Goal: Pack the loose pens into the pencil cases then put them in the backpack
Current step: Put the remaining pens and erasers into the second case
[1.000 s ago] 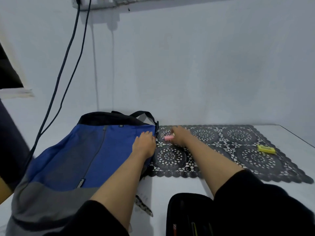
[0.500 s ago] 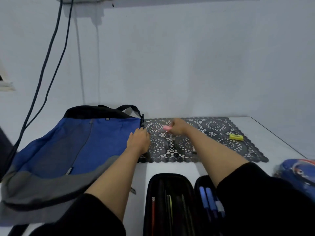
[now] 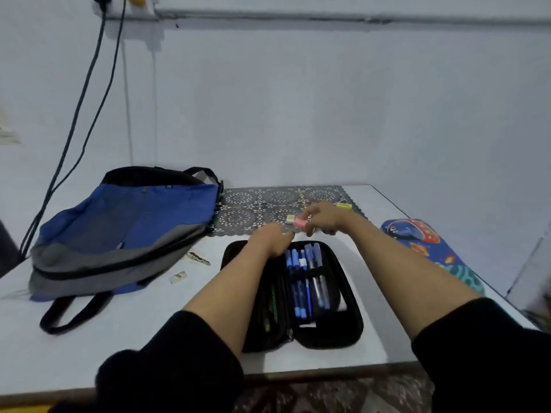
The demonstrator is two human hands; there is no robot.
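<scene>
Pink eraser point(image 3: 299, 223) pinched between right fingers point(image 3: 311, 229), beyond open black case point(image 3: 328, 329); left fingers point(image 3: 280, 237) unclear

blue-grey backpack point(image 3: 125, 222), black pencil case point(image 3: 328, 332)

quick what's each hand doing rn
Left hand: blurred over the black pencil case, cannot tell.
Right hand: pinching a pink eraser.

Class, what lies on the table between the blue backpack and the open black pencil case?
Head view: two small loose bits, a speckled strip and a white piece.
</scene>
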